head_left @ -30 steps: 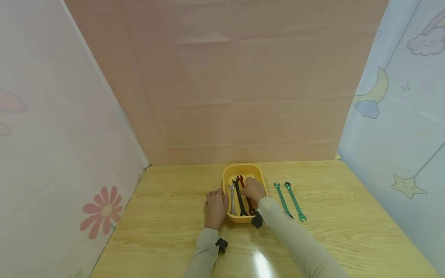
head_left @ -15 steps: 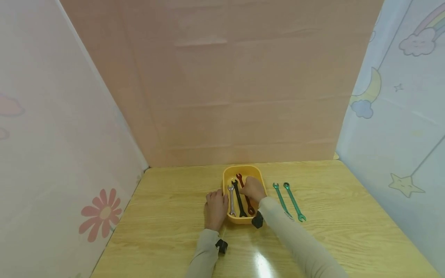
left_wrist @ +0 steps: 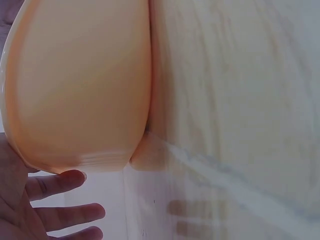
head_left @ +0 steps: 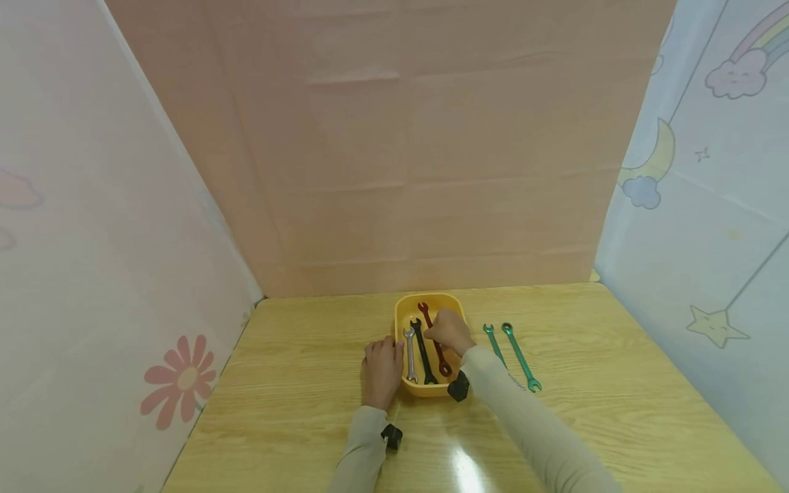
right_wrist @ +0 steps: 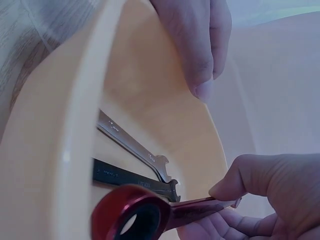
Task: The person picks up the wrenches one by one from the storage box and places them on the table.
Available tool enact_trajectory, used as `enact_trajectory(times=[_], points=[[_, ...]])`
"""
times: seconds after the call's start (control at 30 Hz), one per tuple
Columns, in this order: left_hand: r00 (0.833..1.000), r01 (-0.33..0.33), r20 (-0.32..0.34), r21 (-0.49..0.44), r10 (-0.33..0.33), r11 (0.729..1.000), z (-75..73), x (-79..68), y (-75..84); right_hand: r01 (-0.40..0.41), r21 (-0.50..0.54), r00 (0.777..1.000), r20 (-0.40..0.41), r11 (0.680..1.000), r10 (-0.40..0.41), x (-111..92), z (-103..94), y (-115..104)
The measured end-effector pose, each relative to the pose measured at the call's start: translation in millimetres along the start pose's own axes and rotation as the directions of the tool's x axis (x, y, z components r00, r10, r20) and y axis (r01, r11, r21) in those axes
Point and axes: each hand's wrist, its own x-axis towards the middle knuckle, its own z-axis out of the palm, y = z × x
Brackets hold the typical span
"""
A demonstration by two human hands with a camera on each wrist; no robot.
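Note:
A yellow plastic tub (head_left: 425, 392) stands on the table. My left hand (head_left: 382, 373) holds its left wall; in the right wrist view the thumb hangs inside the rim, while the left wrist view shows the other fingers (left_wrist: 67, 220) spread along the outside. My right hand (head_left: 451, 332) reaches in from the right and pinches a dark red combination wrench (right_wrist: 192, 211) by its shaft. The red wrench's ring end points toward the wrist camera. Beside it in the tub lie a black open-ended wrench (head_left: 422, 352) and a shorter silver wrench (head_left: 411, 356).
Right of the tub, two green wrenches lie on the wood-grain table (head_left: 296, 383), one (head_left: 522, 357) in full view, the other (head_left: 494, 342) partly hidden by the right sleeve. A pinkish-brown sheet (head_left: 345, 205) rises behind the table, with patterned panels at both sides.
The red wrench, in my right hand, has shifted slightly up in the head view, away from the tub's near end. My left hand has stayed at the tub's wall.

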Motion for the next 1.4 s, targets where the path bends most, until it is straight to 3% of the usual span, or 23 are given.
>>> enact_trajectory(times=[0.17,0.23,0.3,0.37,0.5,0.63,0.73,0.83,1.0,1.4], points=[[1.0,-0.016,0.002,-0.038,0.017,0.999,1.1,2.1,-1.9,-0.009,0.005,1.0,0.003,1.0,0.009,-2.1,-2.5,-1.6],[1.0,0.009,0.03,-0.122,-0.005,0.993,1.2,5.3,-4.7,-0.01,0.002,1.0,0.005,1.0,0.01,-2.8,-3.4,-2.3],[0.994,0.081,0.088,-0.248,-0.061,0.965,0.0,9.4,-7.5,-0.006,-0.002,1.0,0.008,1.0,0.007,-3.6,-4.3,-2.6],[0.979,0.179,0.156,-0.366,-0.129,0.913,-2.7,14.1,-9.6,-0.005,-0.005,1.0,0.01,1.0,0.005,-4.2,-5.5,-3.0],[0.925,0.364,0.304,-0.538,-0.228,0.76,-11.9,22.0,-12.0,-0.01,-0.002,1.0,0.008,1.0,0.01,-5.4,-8.8,-4.0],[0.869,0.476,0.441,-0.627,-0.222,0.617,-20.0,28.4,-17.2,-0.013,-0.011,1.0,0.005,1.0,0.013,-4.7,-10.7,-4.4],[0.832,0.528,0.52,-0.637,-0.193,0.562,-24.2,31.3,-22.3,-0.021,-0.02,1.0,0.003,1.0,0.021,-3.3,-10.8,-3.2],[0.804,0.56,0.567,-0.62,-0.18,0.549,-26.1,32.6,-26.0,-0.029,-0.032,1.0,0.005,0.999,0.03,-3.0,-10.6,-1.4],[0.787,0.581,0.585,-0.594,-0.198,0.557,-26.9,33.4,-26.0,-0.026,-0.039,0.999,0.019,0.999,0.027,-4.7,-12.3,-1.3],[0.792,0.573,0.576,-0.586,-0.203,0.573,-30.0,32.7,-23.7,0.014,-0.001,0.999,0.03,1.0,-0.014,-7.1,-21.5,-2.7]])
